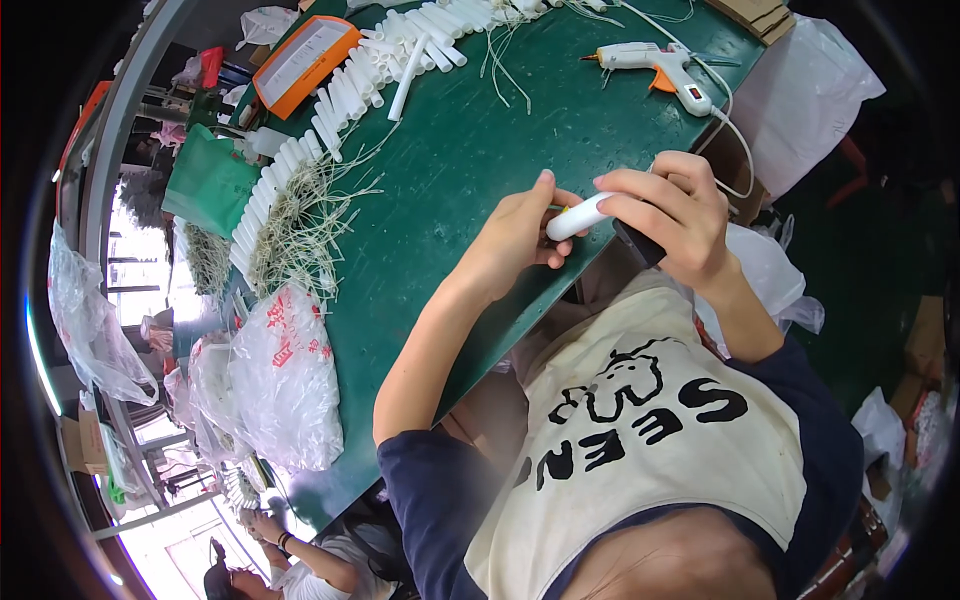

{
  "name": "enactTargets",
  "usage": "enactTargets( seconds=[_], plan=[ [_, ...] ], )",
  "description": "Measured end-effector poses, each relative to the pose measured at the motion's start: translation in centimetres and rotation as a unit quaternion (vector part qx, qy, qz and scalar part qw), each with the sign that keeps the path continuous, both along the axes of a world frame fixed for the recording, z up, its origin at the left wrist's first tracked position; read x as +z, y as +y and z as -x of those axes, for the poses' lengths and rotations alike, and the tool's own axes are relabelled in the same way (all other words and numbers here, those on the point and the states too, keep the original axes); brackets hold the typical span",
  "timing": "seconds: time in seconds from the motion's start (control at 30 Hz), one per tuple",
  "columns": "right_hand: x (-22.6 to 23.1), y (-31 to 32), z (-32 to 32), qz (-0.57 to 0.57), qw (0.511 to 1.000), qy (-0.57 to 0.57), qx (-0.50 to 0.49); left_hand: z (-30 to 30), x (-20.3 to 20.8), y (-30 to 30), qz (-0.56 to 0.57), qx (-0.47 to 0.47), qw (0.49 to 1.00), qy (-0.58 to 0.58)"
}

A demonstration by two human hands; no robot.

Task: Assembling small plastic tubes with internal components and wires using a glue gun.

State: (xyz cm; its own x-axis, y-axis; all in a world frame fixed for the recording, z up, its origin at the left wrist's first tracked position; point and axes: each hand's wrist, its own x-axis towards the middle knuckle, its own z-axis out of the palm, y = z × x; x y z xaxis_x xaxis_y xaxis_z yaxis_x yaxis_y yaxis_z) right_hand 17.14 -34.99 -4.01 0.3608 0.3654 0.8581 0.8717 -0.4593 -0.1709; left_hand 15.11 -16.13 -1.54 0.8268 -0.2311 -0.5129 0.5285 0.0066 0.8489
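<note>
- In the head view, a short, smooth white tube with a rounded end (577,218) is held up between the person's two hands, seen against the near edge of a dark green, flat-topped table (440,190).
- The right hand (682,214) grasps the tube's right end, its fingers bent over the top.
- The left hand (512,238) is at the rounded end, thumb raised and fingers curled about it; whether it grips firmly I cannot tell. A tiny yellow bit shows beside its fingers.
- A black, straight-edged piece (638,244) shows below the right hand's fingers; whether that hand holds it I cannot tell.
- A white glue gun with an orange trigger (668,70) lies on the table beyond the right hand, a white cable (750,165) hanging over the edge.
- Many slim white plastic tubes (347,95) line the table's far side, near an open orange-edged box (307,65).
- A tangled heap of thin, pale wire-like strands (300,230) lies against them, with a clear plastic bag printed in red (287,390) just beside.
- At lower left, a co-worker in a white top (320,570) has both arms raised forward.
</note>
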Motion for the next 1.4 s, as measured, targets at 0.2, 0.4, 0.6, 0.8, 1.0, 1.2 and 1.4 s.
enactTargets(
  seconds=[0.2, 0.4, 0.6, 0.8, 1.0, 1.2, 1.4],
  plan=[
    [1.6, -1.1, -0.9, -0.016, 0.998, -0.018, -0.062, 0.0, -0.6, 1.2, -0.014, -0.059, 0.998, 0.020],
    [0.3, 0.6, 0.4, -0.149, 0.965, 0.203, -0.077, 1.5, 0.0, 0.7, -0.025, 0.024, 0.977, -0.208],
    [1.7, 2.7, 1.6, -0.122, 0.937, 0.320, 0.073, 2.3, 1.1, 1.7, -0.066, 0.053, 0.958, -0.273],
    [2.3, 0.2, 0.0, -0.148, 0.963, 0.219, 0.056, 2.2, 5.9, 9.5, -0.292, 0.192, 0.855, -0.384],
    [0.6, -1.4, -0.8, -0.089, 0.970, 0.224, -0.041, -4.0, 8.8, 24.0, -0.658, 0.258, 0.642, -0.296],
    [0.5, -1.9, -1.2, -0.075, 0.963, 0.250, -0.066, -9.9, 5.2, 33.1, -0.807, 0.204, 0.543, -0.111],
    [0.1, -2.4, -1.8, -0.065, 0.965, 0.247, -0.068, -12.0, 1.7, 34.2, -0.844, 0.178, 0.502, -0.067]
  ],
)
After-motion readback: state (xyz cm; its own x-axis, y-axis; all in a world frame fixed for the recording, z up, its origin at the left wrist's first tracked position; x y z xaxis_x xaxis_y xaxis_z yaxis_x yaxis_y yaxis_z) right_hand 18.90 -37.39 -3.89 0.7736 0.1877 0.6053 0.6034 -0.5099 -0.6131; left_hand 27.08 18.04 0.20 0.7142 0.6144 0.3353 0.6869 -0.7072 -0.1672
